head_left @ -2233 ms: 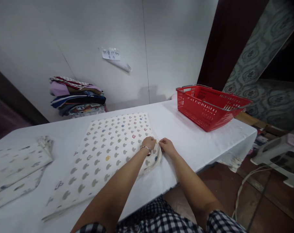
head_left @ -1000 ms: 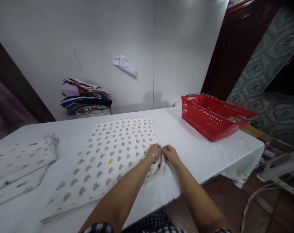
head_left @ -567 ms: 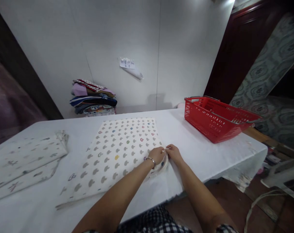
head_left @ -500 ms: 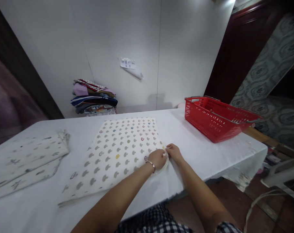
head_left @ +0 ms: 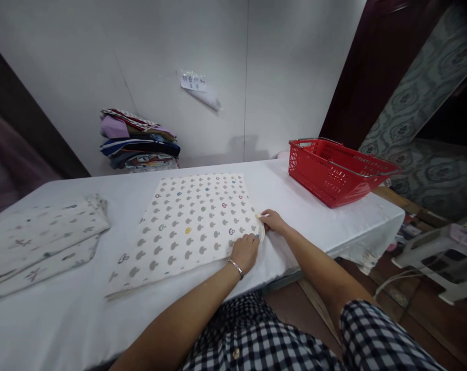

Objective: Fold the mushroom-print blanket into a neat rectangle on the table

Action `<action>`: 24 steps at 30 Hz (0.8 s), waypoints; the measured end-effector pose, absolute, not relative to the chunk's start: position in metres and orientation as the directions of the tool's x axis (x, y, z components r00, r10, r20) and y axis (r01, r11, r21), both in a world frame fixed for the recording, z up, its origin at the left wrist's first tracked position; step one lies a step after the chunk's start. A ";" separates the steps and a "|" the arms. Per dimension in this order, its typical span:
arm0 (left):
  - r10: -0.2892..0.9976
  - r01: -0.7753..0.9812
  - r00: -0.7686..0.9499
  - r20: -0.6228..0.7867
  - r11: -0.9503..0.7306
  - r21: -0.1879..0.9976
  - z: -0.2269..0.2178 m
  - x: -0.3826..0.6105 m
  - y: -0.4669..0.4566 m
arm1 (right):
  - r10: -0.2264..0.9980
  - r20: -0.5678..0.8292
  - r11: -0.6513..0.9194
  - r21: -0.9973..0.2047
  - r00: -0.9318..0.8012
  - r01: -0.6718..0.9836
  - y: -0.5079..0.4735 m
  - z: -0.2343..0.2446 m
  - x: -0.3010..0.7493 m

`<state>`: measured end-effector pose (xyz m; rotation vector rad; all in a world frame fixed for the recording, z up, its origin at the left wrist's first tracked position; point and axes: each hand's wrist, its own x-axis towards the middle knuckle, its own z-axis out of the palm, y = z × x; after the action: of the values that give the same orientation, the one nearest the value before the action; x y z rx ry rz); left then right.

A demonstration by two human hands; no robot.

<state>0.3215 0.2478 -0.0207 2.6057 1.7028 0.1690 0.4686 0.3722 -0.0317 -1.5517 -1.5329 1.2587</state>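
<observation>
A folded white cloth [head_left: 194, 221] printed with grey mushrooms and a few coloured ones lies flat on the white-covered table [head_left: 279, 190]. At its near right corner, my left hand [head_left: 245, 251], with a bracelet on the wrist, rests with bent fingers on the cloth's edge. My right hand [head_left: 274, 221] pinches the right edge of the same cloth, a little farther back. The layers bulge in a rounded fold between the two hands. What lies under the left fingertips is partly hidden.
Another folded patterned cloth [head_left: 44, 237] lies on the left of the table. A stack of folded fabrics [head_left: 140, 141] stands by the wall. The red basket [head_left: 333, 175] sits at the back right. Beyond the table's right end is a white plastic stool [head_left: 434, 257].
My left hand has moved down toward the near corner of the cloth, and the edge there lies flatter. My right hand stays at the right edge. The camera view has shifted.
</observation>
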 end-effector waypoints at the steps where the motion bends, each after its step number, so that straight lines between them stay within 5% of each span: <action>1: 0.914 0.911 0.399 0.069 -0.404 0.080 -0.021 0.322 0.248 | 0.968 -0.212 -0.144 -0.906 -0.131 0.399 0.371 -0.030 0.469; 8: 0.902 0.902 0.426 0.067 -0.429 0.050 -0.023 0.324 0.251 | 0.939 -0.289 -0.160 -0.848 -0.188 0.505 0.350 -0.020 0.472; 24: 0.909 0.909 0.411 0.072 -0.414 0.042 -0.019 0.326 0.249 | 0.973 -0.197 -0.139 -0.917 -0.122 0.374 0.341 -0.032 0.464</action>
<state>0.3265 0.2495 -0.0191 2.6417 1.7025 0.1315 0.4645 0.3412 -0.0315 -1.5400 -1.5206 1.2603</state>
